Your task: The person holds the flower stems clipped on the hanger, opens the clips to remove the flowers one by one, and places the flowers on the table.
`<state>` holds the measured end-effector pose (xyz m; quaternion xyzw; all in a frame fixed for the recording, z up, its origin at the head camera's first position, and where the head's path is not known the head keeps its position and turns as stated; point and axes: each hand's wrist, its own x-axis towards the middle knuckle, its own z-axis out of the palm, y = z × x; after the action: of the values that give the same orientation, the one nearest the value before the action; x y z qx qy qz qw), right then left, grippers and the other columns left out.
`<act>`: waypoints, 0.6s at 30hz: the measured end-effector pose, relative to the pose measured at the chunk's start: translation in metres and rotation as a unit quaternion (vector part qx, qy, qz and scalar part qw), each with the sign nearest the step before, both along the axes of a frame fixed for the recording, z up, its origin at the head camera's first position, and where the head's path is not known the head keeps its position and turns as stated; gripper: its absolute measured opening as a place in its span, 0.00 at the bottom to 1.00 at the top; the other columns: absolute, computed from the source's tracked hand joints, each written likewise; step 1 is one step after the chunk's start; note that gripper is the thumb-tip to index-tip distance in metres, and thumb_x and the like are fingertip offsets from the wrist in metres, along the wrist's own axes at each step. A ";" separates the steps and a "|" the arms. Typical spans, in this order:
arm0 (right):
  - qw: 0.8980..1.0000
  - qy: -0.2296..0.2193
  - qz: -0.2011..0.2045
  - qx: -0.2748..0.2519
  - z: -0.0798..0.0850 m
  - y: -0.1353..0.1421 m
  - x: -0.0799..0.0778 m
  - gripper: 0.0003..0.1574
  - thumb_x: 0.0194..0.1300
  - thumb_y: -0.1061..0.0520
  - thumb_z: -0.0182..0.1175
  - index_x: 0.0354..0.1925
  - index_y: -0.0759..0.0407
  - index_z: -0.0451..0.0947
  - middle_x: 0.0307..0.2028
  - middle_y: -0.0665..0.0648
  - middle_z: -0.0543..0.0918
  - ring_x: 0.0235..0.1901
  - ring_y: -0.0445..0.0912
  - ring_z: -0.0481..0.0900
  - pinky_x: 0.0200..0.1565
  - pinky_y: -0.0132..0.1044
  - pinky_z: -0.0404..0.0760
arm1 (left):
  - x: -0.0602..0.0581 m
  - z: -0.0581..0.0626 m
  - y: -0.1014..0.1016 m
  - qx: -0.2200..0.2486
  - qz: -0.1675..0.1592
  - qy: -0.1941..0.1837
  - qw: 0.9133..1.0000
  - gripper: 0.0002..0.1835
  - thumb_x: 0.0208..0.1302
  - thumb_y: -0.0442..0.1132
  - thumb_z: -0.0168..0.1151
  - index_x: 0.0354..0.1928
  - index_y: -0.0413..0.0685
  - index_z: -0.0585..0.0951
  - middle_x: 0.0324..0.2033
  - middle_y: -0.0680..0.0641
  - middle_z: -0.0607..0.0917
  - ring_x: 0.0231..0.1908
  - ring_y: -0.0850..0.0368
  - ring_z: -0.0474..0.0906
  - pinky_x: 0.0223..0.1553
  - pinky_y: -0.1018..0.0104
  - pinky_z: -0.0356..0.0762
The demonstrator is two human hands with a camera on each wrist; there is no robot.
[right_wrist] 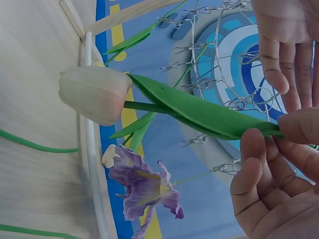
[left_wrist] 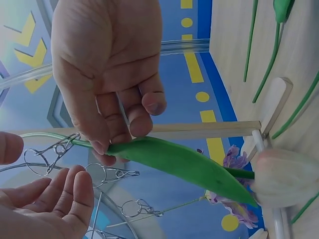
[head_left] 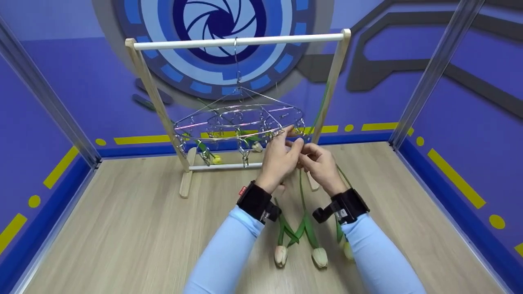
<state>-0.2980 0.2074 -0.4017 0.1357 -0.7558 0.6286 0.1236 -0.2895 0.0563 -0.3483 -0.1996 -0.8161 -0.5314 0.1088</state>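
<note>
My right hand (head_left: pixel 320 165) pinches the stem of a white tulip (right_wrist: pixel 94 94) at the base of its green leaf (left_wrist: pixel 169 159). The tulip hangs head down, and my hands hide its bloom in the head view. Beside it, my left hand (head_left: pixel 282 159) reaches up to the round wire hanger (head_left: pixel 239 139). In the left wrist view, the stem runs up past a metal clip (left_wrist: pixel 62 144); the left thumb and fingers stand apart around that clip, not pinching. Whether the clip grips the stem I cannot tell for sure.
A wooden stand (head_left: pixel 339 81) with a white top bar (head_left: pixel 286 40) carries the hanger. Other clips hold a purple flower (right_wrist: pixel 144 184) and a yellow bloom (head_left: pixel 216 159). On the table lie a pinkish tulip (head_left: pixel 281 256), a white tulip (head_left: pixel 320 258) and a yellowish bloom (head_left: pixel 348 251).
</note>
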 end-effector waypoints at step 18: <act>0.997 0.033 0.030 0.063 -0.001 -0.002 0.010 0.04 0.68 0.70 0.60 0.37 0.71 0.82 0.28 0.62 0.82 0.22 0.40 0.75 0.26 0.27 0.72 | 0.000 -0.005 -0.008 0.016 0.022 0.006 1.000 0.16 0.74 0.39 0.61 0.55 0.35 0.82 0.41 0.42 0.88 0.38 0.53 0.83 0.42 0.64 0.79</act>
<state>-0.2876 0.2055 -0.4031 0.1861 -0.7854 0.5779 0.1208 -0.2898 0.0488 -0.3535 -0.1835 -0.8108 -0.5407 0.1286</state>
